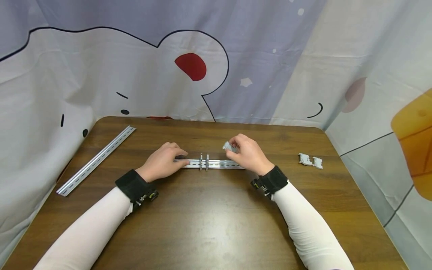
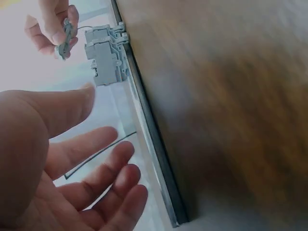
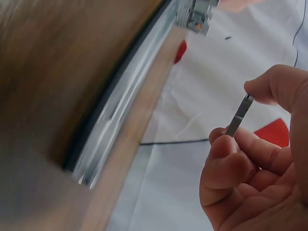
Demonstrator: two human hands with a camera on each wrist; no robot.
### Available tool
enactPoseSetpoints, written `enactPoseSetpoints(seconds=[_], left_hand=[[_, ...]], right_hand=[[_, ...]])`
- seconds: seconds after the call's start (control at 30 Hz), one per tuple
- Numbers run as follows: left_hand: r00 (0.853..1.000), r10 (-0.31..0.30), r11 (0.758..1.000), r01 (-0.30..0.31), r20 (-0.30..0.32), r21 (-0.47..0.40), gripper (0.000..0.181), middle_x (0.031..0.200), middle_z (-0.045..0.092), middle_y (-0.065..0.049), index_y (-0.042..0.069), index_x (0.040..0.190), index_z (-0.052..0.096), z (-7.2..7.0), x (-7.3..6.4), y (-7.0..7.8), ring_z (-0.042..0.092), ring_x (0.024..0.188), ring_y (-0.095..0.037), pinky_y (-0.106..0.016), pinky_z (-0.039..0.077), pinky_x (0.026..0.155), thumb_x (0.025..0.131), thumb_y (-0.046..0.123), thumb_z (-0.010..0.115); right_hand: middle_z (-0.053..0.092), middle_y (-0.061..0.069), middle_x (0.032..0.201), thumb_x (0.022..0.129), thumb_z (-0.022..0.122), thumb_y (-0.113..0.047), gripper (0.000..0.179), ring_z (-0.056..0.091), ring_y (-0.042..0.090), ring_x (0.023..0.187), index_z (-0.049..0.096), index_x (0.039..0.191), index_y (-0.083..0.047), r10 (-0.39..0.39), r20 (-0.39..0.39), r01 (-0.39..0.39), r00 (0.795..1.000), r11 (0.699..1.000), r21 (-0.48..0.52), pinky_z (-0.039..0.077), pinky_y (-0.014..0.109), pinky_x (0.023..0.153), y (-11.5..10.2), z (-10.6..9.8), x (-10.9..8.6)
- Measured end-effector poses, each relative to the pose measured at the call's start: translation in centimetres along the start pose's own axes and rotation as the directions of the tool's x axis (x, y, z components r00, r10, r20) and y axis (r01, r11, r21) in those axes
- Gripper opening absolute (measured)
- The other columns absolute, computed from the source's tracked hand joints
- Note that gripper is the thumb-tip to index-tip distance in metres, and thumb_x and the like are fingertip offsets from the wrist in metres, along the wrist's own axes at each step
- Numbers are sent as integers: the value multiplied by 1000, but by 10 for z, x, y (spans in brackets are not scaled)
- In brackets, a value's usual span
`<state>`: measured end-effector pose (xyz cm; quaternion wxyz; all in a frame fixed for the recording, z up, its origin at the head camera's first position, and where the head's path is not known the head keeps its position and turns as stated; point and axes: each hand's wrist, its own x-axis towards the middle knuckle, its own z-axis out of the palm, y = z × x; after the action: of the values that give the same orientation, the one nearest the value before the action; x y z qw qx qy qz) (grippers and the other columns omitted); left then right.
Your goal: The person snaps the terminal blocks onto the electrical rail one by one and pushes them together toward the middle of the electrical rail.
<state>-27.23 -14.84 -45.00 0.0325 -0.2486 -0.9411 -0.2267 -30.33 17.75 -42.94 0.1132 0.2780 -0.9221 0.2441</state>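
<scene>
A slotted metal DIN rail [image 1: 222, 164] lies across the middle of the table. Two thin grey terminal blocks [image 1: 204, 162] stand upright on it, close together; in the left wrist view these mounted blocks [image 2: 108, 60] project from the rail. My left hand [image 1: 163, 159] is at the rail's left part, its thumb and fingers spread loosely with nothing between them. Between thumb and fingertips, my right hand [image 1: 249, 153] pinches another grey terminal block [image 3: 239, 115] above the rail's right part. The right wrist view shows this block edge-on, apart from the rail.
A longer slotted rail [image 1: 96, 161] lies at a slant on the table's left side. Over on the right are two loose grey pieces, one larger [image 1: 305, 159] and one smaller [image 1: 317, 162]. A patterned curtain [image 1: 135, 75] hangs behind the table's far edge.
</scene>
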Motion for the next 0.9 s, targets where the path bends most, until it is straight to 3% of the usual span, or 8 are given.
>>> enactPoseSetpoints(seconds=[0.2, 0.37, 0.47, 0.67, 0.9], left_hand=[[1000, -4, 987, 0, -23, -160, 34, 94, 60, 8, 17, 112, 71, 0, 2, 9, 54, 84, -11, -33, 47, 72, 95, 45, 64], [1000, -14, 951, 14, 4, -308, 23, 90, 63, 9, 27, 103, 71, 0, 2, 19, 55, 78, -13, -35, 48, 67, 95, 46, 63], [999, -18, 924, 28, 30, -381, 24, 88, 65, 6, 25, 101, 72, 0, 2, 23, 55, 74, -15, -36, 47, 65, 95, 46, 63], [997, -7, 891, 42, 78, -452, 31, 78, 63, 2, 20, 96, 74, 0, 1, 26, 50, 63, -16, -35, 41, 56, 96, 48, 61], [990, -21, 856, 90, 141, -509, 34, 78, 64, -4, 19, 92, 75, -1, 0, 28, 47, 59, -17, -33, 38, 52, 95, 50, 61]], right_hand=[[54, -5, 94, 90, 65, -36, 23, 49, 8, 77, 63, 103, -17, -90, 29, 89, 996, 996, 25, 45, 27, 66, -16, 6, -3], [53, -5, 91, 89, 66, -33, 21, 48, 7, 76, 63, 102, -16, -168, 16, 168, 986, 985, 32, 44, 26, 65, -29, 12, -4], [53, -6, 90, 90, 67, -33, 23, 49, 6, 75, 64, 103, -15, -216, 11, 215, 976, 976, 30, 44, 24, 63, -35, 16, -5], [54, -4, 92, 91, 68, -33, 25, 51, 8, 72, 63, 105, -13, -283, 34, 281, 959, 959, 46, 43, 22, 61, -44, 22, -8], [53, -6, 94, 92, 66, -35, 25, 46, 2, 69, 63, 105, -14, -330, 48, 328, 943, 944, 38, 42, 20, 58, -53, 28, -10]])
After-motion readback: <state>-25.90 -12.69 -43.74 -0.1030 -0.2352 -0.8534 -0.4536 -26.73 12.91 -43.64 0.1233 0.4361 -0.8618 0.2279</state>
